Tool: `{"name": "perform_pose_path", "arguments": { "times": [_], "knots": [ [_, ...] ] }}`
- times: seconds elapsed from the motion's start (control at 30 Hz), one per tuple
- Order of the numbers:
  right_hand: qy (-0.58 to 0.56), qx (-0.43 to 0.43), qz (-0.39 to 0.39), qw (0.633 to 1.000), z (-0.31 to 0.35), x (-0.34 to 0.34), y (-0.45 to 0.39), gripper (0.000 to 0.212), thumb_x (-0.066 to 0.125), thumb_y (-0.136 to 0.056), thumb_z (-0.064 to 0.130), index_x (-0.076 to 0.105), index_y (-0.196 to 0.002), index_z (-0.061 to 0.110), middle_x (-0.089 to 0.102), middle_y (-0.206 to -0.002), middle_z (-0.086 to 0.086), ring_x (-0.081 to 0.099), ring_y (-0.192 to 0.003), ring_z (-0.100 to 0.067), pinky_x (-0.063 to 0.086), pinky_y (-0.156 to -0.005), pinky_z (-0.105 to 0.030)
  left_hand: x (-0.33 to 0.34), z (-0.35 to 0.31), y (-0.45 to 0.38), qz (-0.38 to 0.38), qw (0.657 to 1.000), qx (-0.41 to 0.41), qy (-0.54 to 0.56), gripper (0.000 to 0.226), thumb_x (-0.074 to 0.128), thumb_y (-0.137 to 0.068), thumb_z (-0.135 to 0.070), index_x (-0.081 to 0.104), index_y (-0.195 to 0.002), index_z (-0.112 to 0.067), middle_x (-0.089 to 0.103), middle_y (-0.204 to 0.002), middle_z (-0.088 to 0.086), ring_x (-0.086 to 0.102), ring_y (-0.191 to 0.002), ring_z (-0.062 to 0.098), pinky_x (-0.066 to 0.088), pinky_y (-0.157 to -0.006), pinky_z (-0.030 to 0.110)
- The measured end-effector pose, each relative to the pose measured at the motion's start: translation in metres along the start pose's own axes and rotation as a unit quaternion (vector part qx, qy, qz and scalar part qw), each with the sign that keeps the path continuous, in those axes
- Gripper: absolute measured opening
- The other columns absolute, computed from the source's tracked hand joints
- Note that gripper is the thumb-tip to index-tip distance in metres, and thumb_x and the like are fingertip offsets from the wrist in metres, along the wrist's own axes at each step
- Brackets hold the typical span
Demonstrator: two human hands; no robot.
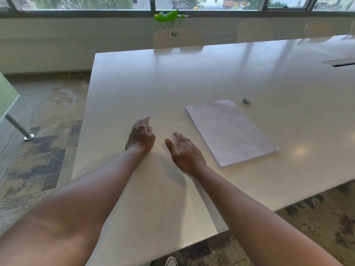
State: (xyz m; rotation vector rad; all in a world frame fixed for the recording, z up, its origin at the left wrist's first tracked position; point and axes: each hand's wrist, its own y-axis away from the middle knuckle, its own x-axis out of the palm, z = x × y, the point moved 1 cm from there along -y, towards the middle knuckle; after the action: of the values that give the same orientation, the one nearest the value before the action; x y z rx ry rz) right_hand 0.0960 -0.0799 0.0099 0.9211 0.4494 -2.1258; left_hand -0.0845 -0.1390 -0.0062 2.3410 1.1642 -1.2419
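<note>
- Fingers (144,121) of the left hand (141,136) lie close together, lightly bent and pointing away from the person, and they hold nothing.
- Its back faces the camera and the thumb is tucked out of sight behind the palm.
- Whether its lower edge touches the table (153,83) cannot be told.
- On the right hand (185,151) the fingers (180,137) are relaxed and nearly straight, loosely side by side, with the thumb sticking out toward the left hand; they grip nothing either.
- Both hands are over the near part of the white table, close to each other but apart, palms turned inward.
- A shadow lies on the tabletop under the right hand and wrist.
- A stack of paper (230,131) lies flat on the table just to the right of the right hand, not touched by it, its long side running away from the person at a slant.
- A small grey eraser (246,101) sits on the table just beyond the far corner of the stack.
- Pale chairs (177,40) stand along the far side of the table, and a green plant (171,17) rises behind one of them below the window.
- A white shoe toe (171,261) shows at the bottom edge over the patterned carpet (48,131).
</note>
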Motion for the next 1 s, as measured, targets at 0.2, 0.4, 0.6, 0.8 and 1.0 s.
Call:
{"name": "perform_pose_path", "arguments": {
  "times": [0.2,0.4,0.6,0.8,1.0],
  "knots": [
    [-0.121,0.019,-0.083,0.989,-0.003,-0.004,-0.023,0.054,0.037,-0.102,0.052,0.048,-0.142,0.016,0.052,-0.146,-0.001,0.048,-0.134,-0.022,0.035,-0.113,-0.036,0.004,-0.001,-0.022,0.012,1.000,0.009,0.001,0.050,0.035,-0.107,-0.019,0.040,-0.157,-0.015,0.037,-0.164,0.008,0.024,-0.155,0.019,0.018,-0.125,0.031],
    [0.018,0.034,-0.028,0.999,-0.008,-0.003,-0.064,0.069,0.028,-0.101,0.059,0.033,-0.152,0.014,0.028,-0.161,-0.004,0.019,-0.150,-0.017,0.014,-0.122,-0.032,0.007,-0.003,-0.038,0.018,1.000,0.018,-0.011,0.050,0.034,-0.107,-0.019,0.042,-0.156,-0.014,0.037,-0.164,0.007,0.024,-0.155,0.020,0.017,-0.126,0.032],
    [0.058,0.042,0.009,0.997,-0.006,-0.010,-0.096,0.074,0.026,-0.101,0.061,0.025,-0.155,0.012,0.017,-0.165,-0.006,0.007,-0.152,-0.015,0.002,-0.122,-0.030,0.009,-0.007,-0.049,0.028,0.999,0.025,-0.039,0.051,0.033,-0.107,-0.020,0.041,-0.157,-0.013,0.035,-0.165,0.006,0.023,-0.155,0.019,0.012,-0.126,0.030],
    [-0.046,-0.006,0.027,0.999,-0.008,-0.007,-0.090,0.051,0.039,-0.099,0.059,0.058,-0.132,0.025,0.067,-0.122,0.006,0.059,-0.114,-0.011,0.043,-0.101,-0.033,0.013,-0.012,-0.058,0.044,0.996,0.031,-0.068,0.051,0.033,-0.108,-0.020,0.039,-0.158,-0.012,0.030,-0.167,0.007,0.019,-0.157,0.020,0.007,-0.127,0.030],
    [-0.238,0.008,-0.098,0.966,-0.015,-0.010,-0.081,0.041,0.048,-0.099,0.051,0.073,-0.107,0.020,0.075,-0.103,0.004,0.068,-0.097,-0.010,0.051,-0.084,-0.025,0.017,-0.016,-0.059,0.045,0.996,0.034,-0.074,0.052,0.032,-0.108,-0.021,0.037,-0.159,-0.012,0.028,-0.168,0.007,0.018,-0.157,0.021,0.005,-0.126,0.030]
  ]
}}
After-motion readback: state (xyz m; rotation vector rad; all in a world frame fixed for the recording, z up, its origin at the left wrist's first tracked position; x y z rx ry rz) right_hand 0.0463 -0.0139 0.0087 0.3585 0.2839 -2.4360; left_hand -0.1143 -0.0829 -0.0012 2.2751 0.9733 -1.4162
